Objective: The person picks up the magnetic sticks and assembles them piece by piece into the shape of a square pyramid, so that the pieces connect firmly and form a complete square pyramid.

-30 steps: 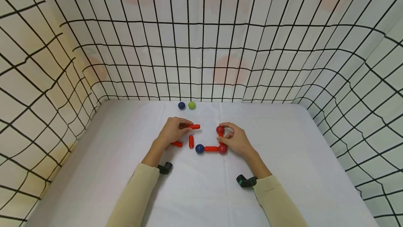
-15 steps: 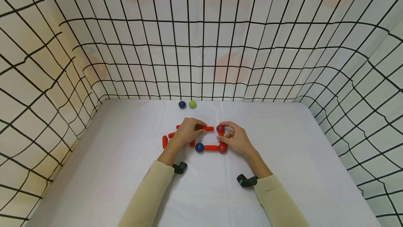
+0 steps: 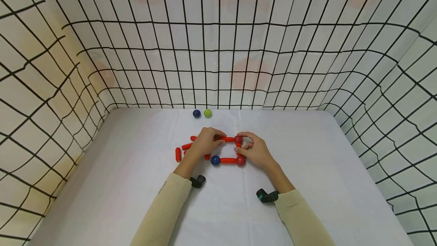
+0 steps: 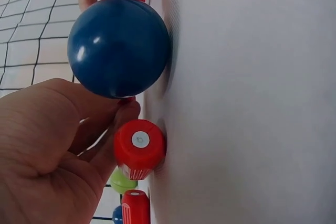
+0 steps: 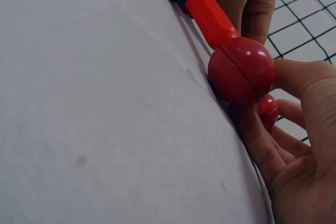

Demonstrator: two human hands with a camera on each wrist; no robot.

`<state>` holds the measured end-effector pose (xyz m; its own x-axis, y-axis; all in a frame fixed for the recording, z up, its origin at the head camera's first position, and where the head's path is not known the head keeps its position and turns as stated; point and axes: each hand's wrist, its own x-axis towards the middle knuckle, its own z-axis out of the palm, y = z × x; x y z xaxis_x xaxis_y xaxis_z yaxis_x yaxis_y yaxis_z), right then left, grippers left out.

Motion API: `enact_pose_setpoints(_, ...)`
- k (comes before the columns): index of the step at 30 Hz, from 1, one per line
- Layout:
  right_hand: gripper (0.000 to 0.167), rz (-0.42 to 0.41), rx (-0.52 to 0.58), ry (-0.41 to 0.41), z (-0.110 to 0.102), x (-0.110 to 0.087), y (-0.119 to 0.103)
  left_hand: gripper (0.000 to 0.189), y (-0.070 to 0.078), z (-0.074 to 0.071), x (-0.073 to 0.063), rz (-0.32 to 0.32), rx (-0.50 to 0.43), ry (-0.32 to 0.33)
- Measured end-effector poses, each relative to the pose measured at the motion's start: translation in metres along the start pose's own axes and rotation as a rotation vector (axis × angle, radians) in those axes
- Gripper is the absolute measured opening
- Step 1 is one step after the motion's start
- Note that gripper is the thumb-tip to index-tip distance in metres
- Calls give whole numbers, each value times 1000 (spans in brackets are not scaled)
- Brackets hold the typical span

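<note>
My left hand [image 3: 205, 141] pinches a red magnetic rod [image 3: 228, 139], whose right end meets the far red ball [image 3: 238, 139]. My right hand [image 3: 257, 149] holds the right side of the shape, with a finger at that ball and another digit against the short red rod [image 3: 239, 145] below it. That rod runs down to the near red ball [image 5: 241, 71]. From there another red rod [image 5: 210, 17] leads left to a blue ball [image 4: 118, 47], which looms large in the left wrist view. The left part of the pinched rod is hidden by my fingers.
Several loose red rods, one at the far left [image 3: 178, 154], lie around and partly under my left forearm. A dark blue ball [image 3: 196, 113] and a green ball [image 3: 207, 113] sit at the back. Black netting [image 3: 218, 60] rises behind the white table [image 3: 290, 132].
My left hand has carried its red rod rightward until the end meets the far red ball. My right hand has stayed at the right side of the shape.
</note>
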<state>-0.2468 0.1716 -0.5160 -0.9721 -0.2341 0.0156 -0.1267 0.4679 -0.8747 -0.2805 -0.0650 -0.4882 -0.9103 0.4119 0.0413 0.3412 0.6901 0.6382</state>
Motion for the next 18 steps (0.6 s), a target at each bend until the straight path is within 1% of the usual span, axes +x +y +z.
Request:
enact_pose_setpoints(2,55,-13,-19,10,0,1,0,25,0,0,-1,-4,1,0)
enact_pose_setpoints(4,53,-43,-56,36,0,3,-1,25,0,0,-2,-5,0,1)
enact_pose_setpoints(8,48,-113,-149,96,-1,8,-4,24,0,0,-2,0,3,2)
enact_pose_setpoints(10,45,-130,-177,104,-1,12,-4,25,0,0,-3,0,2,2)
enact_pose_setpoints(15,40,-135,-203,72,0,21,-5,25,-1,1,-3,1,-10,4)
enact_pose_setpoints(18,38,-136,-207,33,0,27,-3,24,-1,1,-3,3,-12,5)
